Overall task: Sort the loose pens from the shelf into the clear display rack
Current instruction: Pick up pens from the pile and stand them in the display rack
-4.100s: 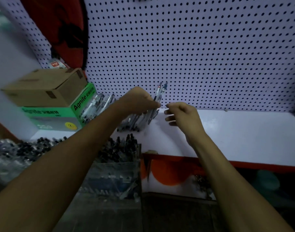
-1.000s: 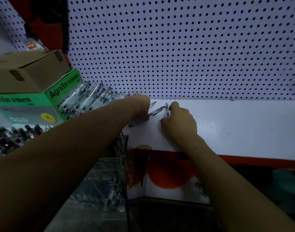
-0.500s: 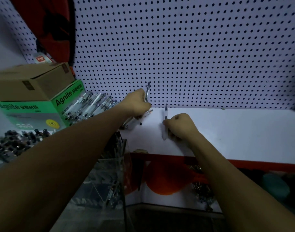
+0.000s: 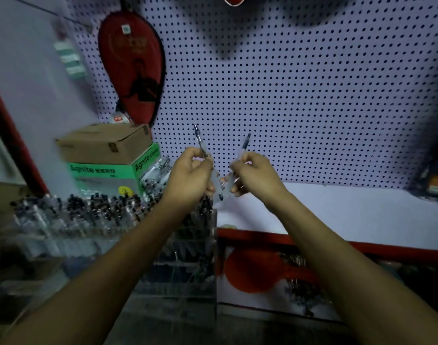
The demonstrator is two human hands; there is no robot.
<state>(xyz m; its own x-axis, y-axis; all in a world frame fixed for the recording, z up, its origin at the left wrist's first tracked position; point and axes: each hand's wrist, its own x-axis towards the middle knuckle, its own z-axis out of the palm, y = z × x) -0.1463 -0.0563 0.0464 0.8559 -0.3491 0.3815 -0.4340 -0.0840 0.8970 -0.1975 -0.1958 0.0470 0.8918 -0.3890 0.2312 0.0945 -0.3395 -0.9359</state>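
Observation:
My left hand [image 4: 190, 179] grips a clear pen [image 4: 199, 139] that points up and slightly left, raised above the white shelf [image 4: 337, 212]. My right hand [image 4: 256, 175] grips a second clear pen [image 4: 245, 143], tilted up and right. The lower ends of the two pens nearly meet between my hands. The clear display rack [image 4: 183, 247] stands below my left hand, with dark-capped pens in it. More pens [image 4: 155, 175] lie stacked against the green box.
A green Agnite box [image 4: 106, 175] carries a brown cardboard box [image 4: 106, 143] at the back left. Several dark-capped pens [image 4: 76, 207] fill racks on the left. A red paddle case [image 4: 133, 70] hangs on the pegboard. The shelf has a red front edge [image 4: 337, 245].
Both hands have lifted off the shelf, each with a pen, and come closer together. The camera has tilted up, showing more pegboard.

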